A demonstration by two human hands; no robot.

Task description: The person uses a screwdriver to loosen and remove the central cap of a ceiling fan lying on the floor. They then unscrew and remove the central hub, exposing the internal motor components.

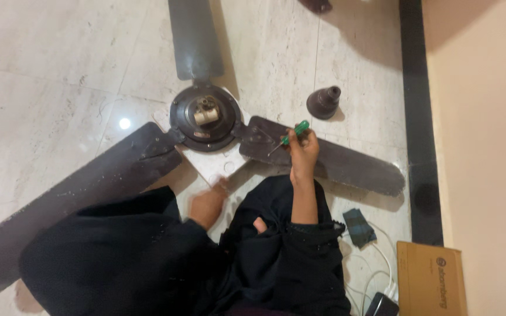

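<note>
A dark brown ceiling fan lies on the pale marble floor, its round motor hub (205, 117) facing up with three blades spread out. My right hand (303, 153) grips a green-handled screwdriver (289, 137), whose tip rests on the root of the right blade (329, 159) near the hub. My left hand (209, 202) rests below the hub, touching a white sheet (213, 164) under the motor; nothing shows in its fingers. Black sleeves and cloth cover my arms and lap.
A dark cone-shaped fan canopy (324, 102) stands on the floor right of the hub. A cardboard box (430, 278), white cables (376, 275), a dark phone-like object (381, 305) and a small dark patterned piece (358, 227) lie at lower right. A black floor border (418, 117) runs along the wall.
</note>
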